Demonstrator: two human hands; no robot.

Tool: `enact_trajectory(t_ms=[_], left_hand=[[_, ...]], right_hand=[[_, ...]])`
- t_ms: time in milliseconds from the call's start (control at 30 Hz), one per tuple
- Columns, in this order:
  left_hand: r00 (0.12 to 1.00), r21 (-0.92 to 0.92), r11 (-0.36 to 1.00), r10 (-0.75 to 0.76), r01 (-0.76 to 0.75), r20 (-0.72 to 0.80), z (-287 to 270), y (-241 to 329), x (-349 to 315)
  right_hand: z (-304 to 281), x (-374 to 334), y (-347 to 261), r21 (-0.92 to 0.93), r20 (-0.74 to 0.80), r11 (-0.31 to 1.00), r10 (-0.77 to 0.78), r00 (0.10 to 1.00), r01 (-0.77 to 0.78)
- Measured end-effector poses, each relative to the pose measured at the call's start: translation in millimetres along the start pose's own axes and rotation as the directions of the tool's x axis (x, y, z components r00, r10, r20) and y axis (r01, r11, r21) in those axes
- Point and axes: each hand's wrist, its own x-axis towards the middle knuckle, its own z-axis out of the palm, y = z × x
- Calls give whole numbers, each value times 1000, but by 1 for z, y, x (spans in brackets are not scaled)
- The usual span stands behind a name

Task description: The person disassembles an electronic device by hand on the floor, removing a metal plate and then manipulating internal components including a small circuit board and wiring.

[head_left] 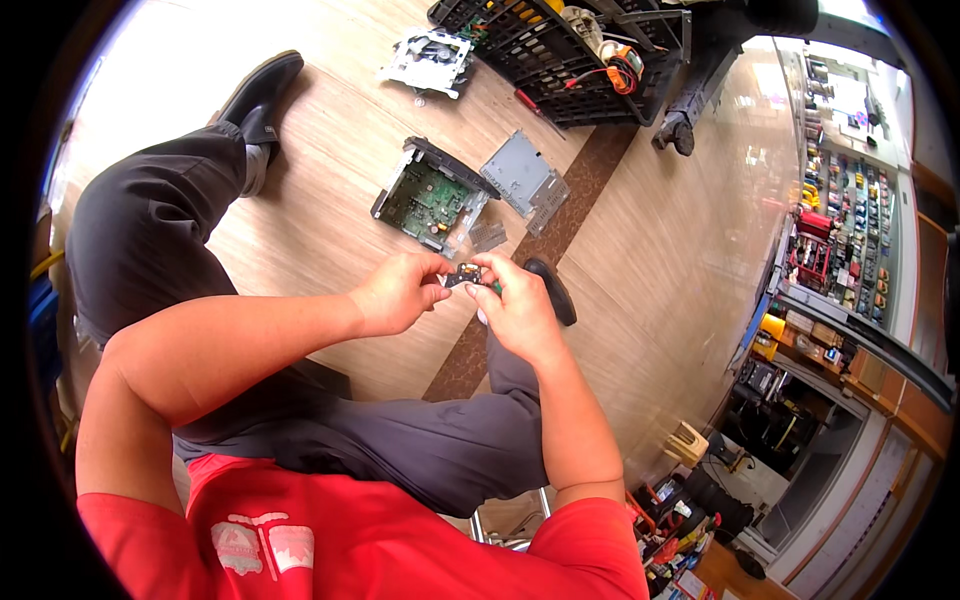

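Both of my hands meet in front of me, above the floor between my legs. A small black part (464,275) with an orange-brown spot sits between my fingertips; its exact kind is too small to tell. My left hand (405,290) pinches its left end with thumb and forefinger. On the other end, the fingers of my right hand (517,305) close round it, and a bit of green shows beside them. Just beyond my hands lies an opened metal device housing (385,190) with a green circuit board (437,203) inside and a black front panel.
Right of the housing lie a grey metal cover plate (520,172) and a small perforated metal piece (488,236). Farther off are a disc drive mechanism (430,62), a red screwdriver (540,113) and a black crate (570,60) holding an orange meter (625,68). Stocked shelves (845,230) stand at right.
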Motion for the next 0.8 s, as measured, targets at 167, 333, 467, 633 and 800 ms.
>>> enact_trajectory(t_ms=[167,333,467,633,800], left_hand=[[999,57,998,33,-34,10,0,-3,2],[999,89,996,32,-32,2,-1,1,-1],[1000,113,993,27,-27,-1,-1,0,0],[999,33,999,36,-36,-6,0,0,0],[999,-62,998,18,-20,-35,-1,4,-1]], right_hand=[[0,-1,-3,14,-31,1000,-17,999,17],[-1,-2,-5,-1,-29,999,-33,999,33],[1,-2,1,-28,-31,995,-101,994,100],[4,0,6,-89,-52,989,-126,991,121],[2,0,4,-58,18,998,3,1000,-2]])
